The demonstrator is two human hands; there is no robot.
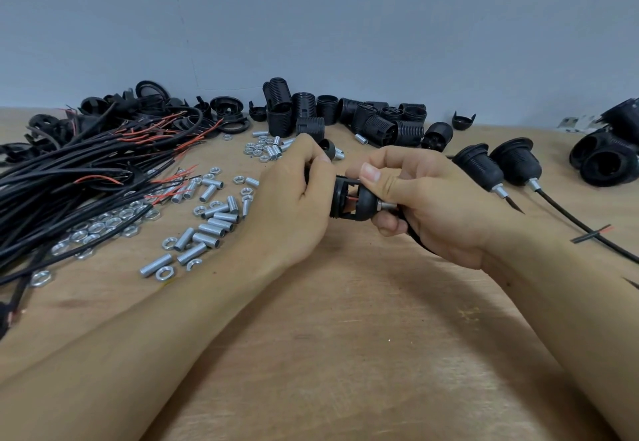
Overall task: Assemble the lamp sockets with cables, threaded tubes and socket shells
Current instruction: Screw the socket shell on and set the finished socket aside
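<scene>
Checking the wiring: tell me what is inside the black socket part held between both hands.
Red wire shows through the open frame of the black socket part. The left hand covers its other end; terminals cannot be seen.

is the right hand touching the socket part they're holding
Touching. The head view shows the right hand with its thumb pressed on top of the black socket cap and fingers curled beneath it.
</scene>
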